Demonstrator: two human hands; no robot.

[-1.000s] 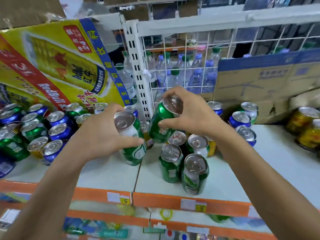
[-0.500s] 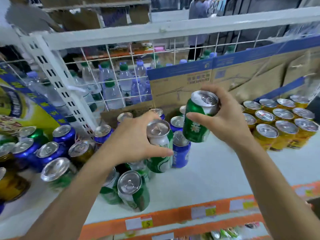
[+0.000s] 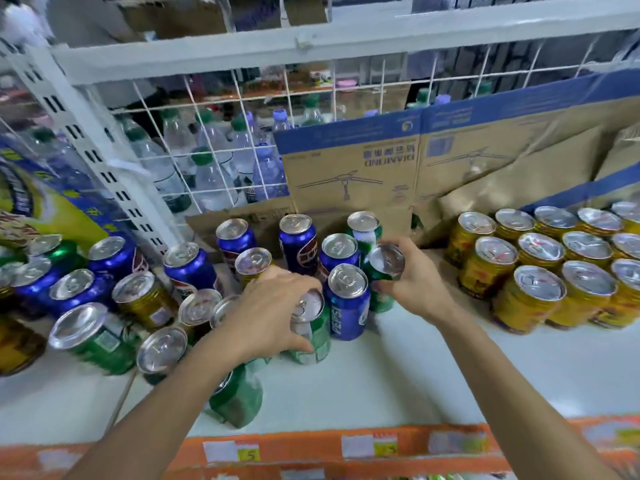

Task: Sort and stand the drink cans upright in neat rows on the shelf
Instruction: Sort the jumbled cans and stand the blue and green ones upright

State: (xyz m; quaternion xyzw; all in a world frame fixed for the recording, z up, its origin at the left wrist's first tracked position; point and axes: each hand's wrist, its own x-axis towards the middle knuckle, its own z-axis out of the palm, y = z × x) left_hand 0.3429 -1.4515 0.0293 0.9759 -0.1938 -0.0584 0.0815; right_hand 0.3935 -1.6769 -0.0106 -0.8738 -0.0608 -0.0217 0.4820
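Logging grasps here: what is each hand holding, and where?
Left hand grips a green can around its upper body; right hand grips another green can just below the rim.

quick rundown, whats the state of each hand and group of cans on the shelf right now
left hand: closed on a green can, upright on the shelf
right hand: closed on a second green can, upright beside the Pepsi can
blue cans: upright, loosely grouped
gold cans: upright, in neat rows
left cans: mixed colours, unsorted
cardboard box: print upside down
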